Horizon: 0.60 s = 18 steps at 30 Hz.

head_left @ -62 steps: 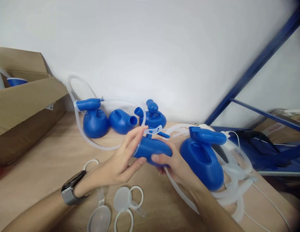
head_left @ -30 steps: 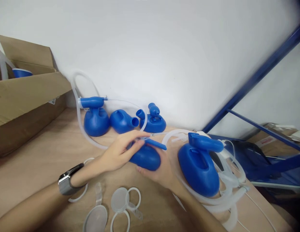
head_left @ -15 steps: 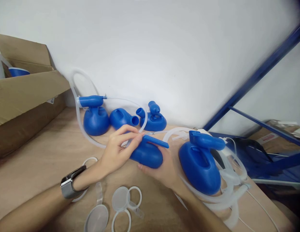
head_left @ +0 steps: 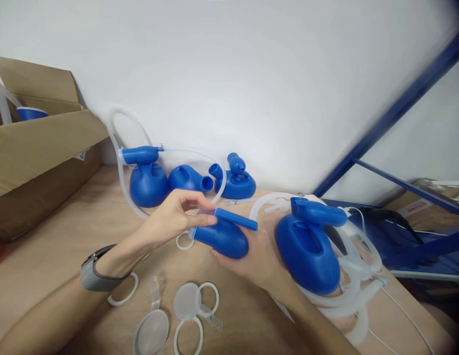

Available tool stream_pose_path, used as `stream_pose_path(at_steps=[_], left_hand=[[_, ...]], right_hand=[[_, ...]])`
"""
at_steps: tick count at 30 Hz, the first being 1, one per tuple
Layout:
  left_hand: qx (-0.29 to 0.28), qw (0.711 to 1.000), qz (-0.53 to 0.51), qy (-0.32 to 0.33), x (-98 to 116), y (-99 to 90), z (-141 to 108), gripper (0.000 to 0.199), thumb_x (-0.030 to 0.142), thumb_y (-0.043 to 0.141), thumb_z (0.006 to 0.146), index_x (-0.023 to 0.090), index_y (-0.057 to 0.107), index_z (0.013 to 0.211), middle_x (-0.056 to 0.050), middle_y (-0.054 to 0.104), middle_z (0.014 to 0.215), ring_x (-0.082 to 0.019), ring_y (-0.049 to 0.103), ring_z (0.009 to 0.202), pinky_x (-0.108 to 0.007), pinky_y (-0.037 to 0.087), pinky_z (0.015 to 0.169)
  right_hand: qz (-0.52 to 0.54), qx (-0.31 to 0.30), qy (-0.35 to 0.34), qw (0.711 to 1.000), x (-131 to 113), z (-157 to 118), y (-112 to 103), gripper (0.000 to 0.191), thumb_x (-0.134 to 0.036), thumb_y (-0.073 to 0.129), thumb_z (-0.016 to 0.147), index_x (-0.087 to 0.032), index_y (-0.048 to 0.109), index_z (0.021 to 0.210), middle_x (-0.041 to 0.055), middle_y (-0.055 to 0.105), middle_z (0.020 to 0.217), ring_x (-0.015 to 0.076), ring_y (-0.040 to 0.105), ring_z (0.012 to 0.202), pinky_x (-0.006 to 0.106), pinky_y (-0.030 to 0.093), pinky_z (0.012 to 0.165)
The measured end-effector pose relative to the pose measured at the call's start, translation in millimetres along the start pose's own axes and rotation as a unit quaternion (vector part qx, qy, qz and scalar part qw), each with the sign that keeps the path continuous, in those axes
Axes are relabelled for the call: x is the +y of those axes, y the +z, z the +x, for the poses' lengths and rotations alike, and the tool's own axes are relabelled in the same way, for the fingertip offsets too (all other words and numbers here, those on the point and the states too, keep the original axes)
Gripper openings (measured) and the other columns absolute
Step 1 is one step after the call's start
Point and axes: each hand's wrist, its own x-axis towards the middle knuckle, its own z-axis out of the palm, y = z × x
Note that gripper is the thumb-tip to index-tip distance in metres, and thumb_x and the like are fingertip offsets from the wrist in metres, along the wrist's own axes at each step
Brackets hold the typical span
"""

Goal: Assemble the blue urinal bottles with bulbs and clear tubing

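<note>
A blue plastic urinal head (head_left: 222, 239), with a rounded bulb and a flat bar handle on top, rests in my right hand (head_left: 251, 261), whose fingers wrap its bulb end from below. My left hand (head_left: 177, 212) pinches with thumb and index finger at the handle's left end. A translucent edge shows at the head's left mouth; part of it is hidden behind my left hand. Nearest to my right hand stands a blue urinal bottle (head_left: 306, 256) with another blue head on top. Below lie translucent lids (head_left: 151, 333) and white rings (head_left: 188, 337).
Along the wall stand a blue bottle (head_left: 150, 187) with a hose, a bottle on its side (head_left: 187, 178) and another bottle (head_left: 234, 186). An open cardboard box (head_left: 48, 133) is at left. Coiled hoses (head_left: 362, 291) lie at right, beside a blue metal frame (head_left: 392, 111).
My left hand has shifted slightly left, uncovering the head's left mouth end and a white ring behind it. My right hand keeps its hold. The camera view has shifted slightly.
</note>
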Motion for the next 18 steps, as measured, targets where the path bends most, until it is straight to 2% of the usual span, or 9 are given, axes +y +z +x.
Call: stream_pose_path(at_steps=[3, 6, 9, 11, 13, 15, 18], left_hand=[[0.007, 1.000, 0.012, 0.016, -1, 3.0, 0, 0.034, 0.045, 0.092, 0.075, 0.018, 0.080, 0.091, -0.007, 0.082, 0.093, -0.025, 0.077, 0.090, -0.036, 0.064, 0.081], [-0.012, 0.997, 0.062, 0.036, -3, 0.1, 1, 0.040, 0.049, 0.083, 0.085, 0.020, 0.079, 0.113, -0.009, 0.081, 0.111, -0.028, 0.076, 0.106, -0.041, 0.062, 0.094], [-0.031, 0.984, 0.163, 0.057, -8, -9.2, 1, 0.062, 0.052, 0.081, 0.086, 0.024, 0.067, 0.140, -0.011, 0.072, 0.139, -0.031, 0.069, 0.125, -0.044, 0.058, 0.103], [-0.055, 0.971, 0.226, 0.057, -9, -16.2, 1, 0.076, 0.054, 0.082, 0.084, 0.026, 0.058, 0.151, -0.011, 0.065, 0.149, -0.031, 0.068, 0.127, -0.042, 0.060, 0.100], [-0.094, 0.962, 0.255, 0.035, -10, -22.1, 3, 0.076, 0.055, 0.080, 0.085, 0.027, 0.056, 0.152, -0.011, 0.069, 0.142, -0.030, 0.072, 0.118, -0.038, 0.062, 0.089], [-0.135, 0.956, 0.261, 0.010, -11, -27.8, 6, 0.071, 0.056, 0.076, 0.088, 0.024, 0.059, 0.149, -0.009, 0.077, 0.124, -0.027, 0.075, 0.104, -0.033, 0.061, 0.080], [-0.173, 0.928, 0.331, 0.001, -21, -40.6, 11, 0.065, 0.053, 0.073, 0.089, 0.020, 0.062, 0.144, -0.008, 0.079, 0.114, -0.025, 0.076, 0.096, -0.031, 0.057, 0.079]], right_hand=[[0.003, 0.003, -0.006, 1.000, 7, 2, -2, 0.071, -0.048, 0.087, 0.076, -0.035, 0.065, 0.142, 0.0052, 0.074, 0.137, 0.0374, 0.068, 0.130, 0.059, 0.049, 0.117], [0.021, 0.011, -0.021, 1.000, 17, 8, -8, 0.075, -0.047, 0.090, 0.074, -0.034, 0.064, 0.143, 0.0055, 0.070, 0.143, 0.0360, 0.063, 0.137, 0.057, 0.048, 0.119], [0.043, 0.011, 0.013, 0.999, 26, 14, -17, 0.075, -0.045, 0.093, 0.069, -0.028, 0.068, 0.137, 0.0089, 0.070, 0.142, 0.0370, 0.062, 0.136, 0.057, 0.048, 0.118], [0.069, 0.000, 0.046, 0.997, 30, 18, -22, 0.072, -0.044, 0.095, 0.067, -0.026, 0.070, 0.133, 0.0104, 0.069, 0.143, 0.0363, 0.062, 0.136, 0.055, 0.047, 0.118], [0.097, -0.014, 0.063, 0.993, 33, 21, -25, 0.072, -0.044, 0.094, 0.066, -0.026, 0.070, 0.130, 0.0101, 0.067, 0.145, 0.0345, 0.061, 0.137, 0.052, 0.047, 0.117], [0.103, -0.027, 0.075, 0.991, 37, 24, -25, 0.072, -0.046, 0.094, 0.064, -0.026, 0.069, 0.129, 0.0087, 0.067, 0.145, 0.0329, 0.062, 0.136, 0.050, 0.049, 0.115], [0.059, -0.064, 0.095, 0.992, 50, 28, -20, 0.069, -0.046, 0.095, 0.066, -0.028, 0.071, 0.128, 0.0070, 0.070, 0.140, 0.0319, 0.065, 0.131, 0.051, 0.050, 0.114]])
